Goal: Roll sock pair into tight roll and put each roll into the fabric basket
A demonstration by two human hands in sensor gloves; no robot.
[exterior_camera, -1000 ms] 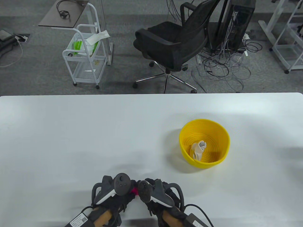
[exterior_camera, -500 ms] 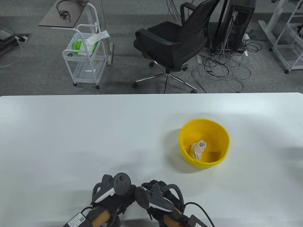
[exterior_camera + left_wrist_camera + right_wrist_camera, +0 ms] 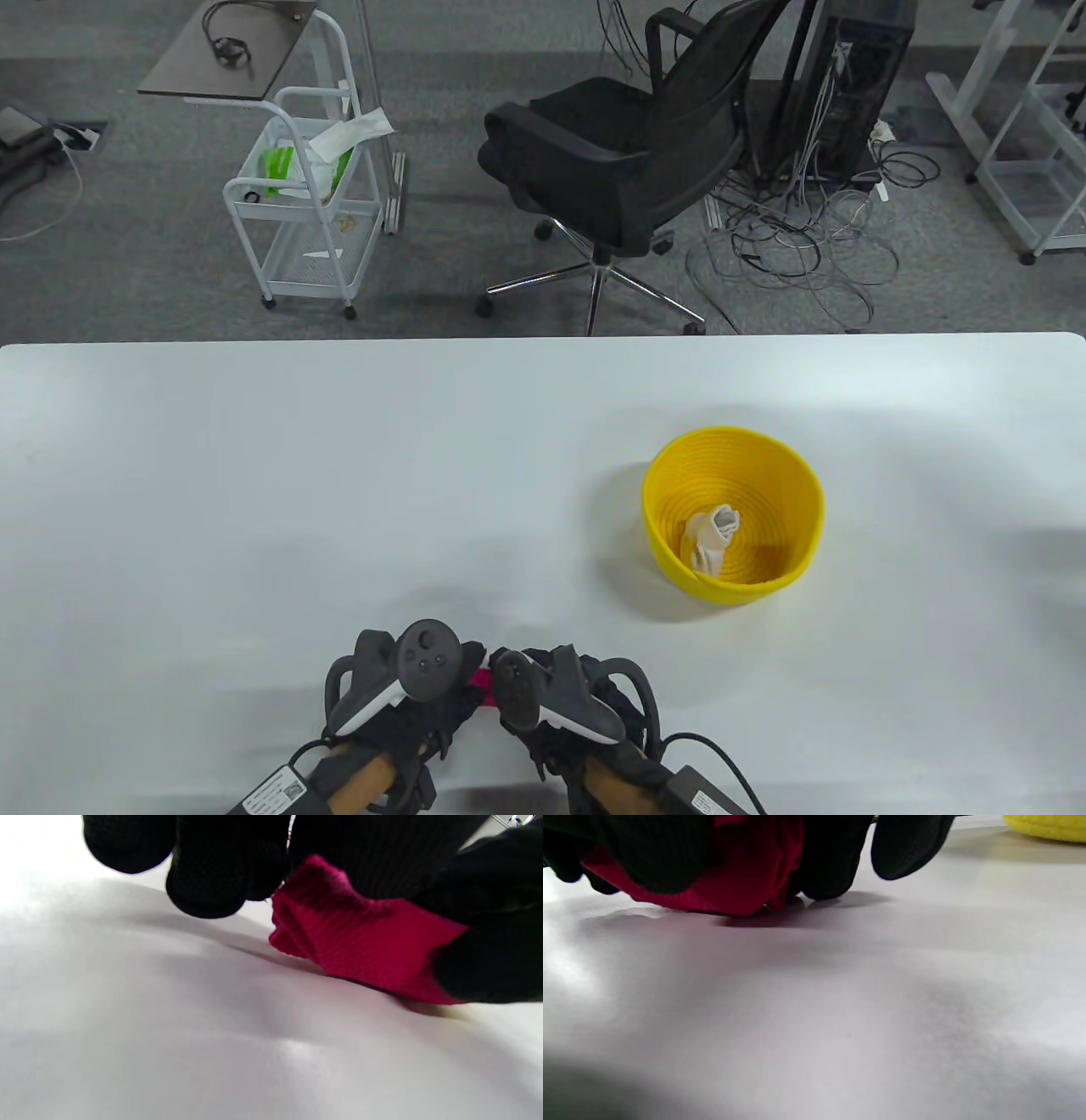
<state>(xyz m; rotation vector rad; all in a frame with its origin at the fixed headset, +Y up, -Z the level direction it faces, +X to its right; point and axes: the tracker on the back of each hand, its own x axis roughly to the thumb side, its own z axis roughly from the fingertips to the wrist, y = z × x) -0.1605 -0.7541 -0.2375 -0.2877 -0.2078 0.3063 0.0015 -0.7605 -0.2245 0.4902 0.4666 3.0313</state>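
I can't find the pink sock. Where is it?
The pink sock lies on the white table at the bottom middle of the table view, gripped between the left hand and right hand, left of the yellow basket.

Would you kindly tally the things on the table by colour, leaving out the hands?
Red: 1, the sock fabric both hands are working near the table's front edge.
Yellow: 1, the basket.
Cream-white: 1, the sock roll lying inside the basket.
Total: 3.
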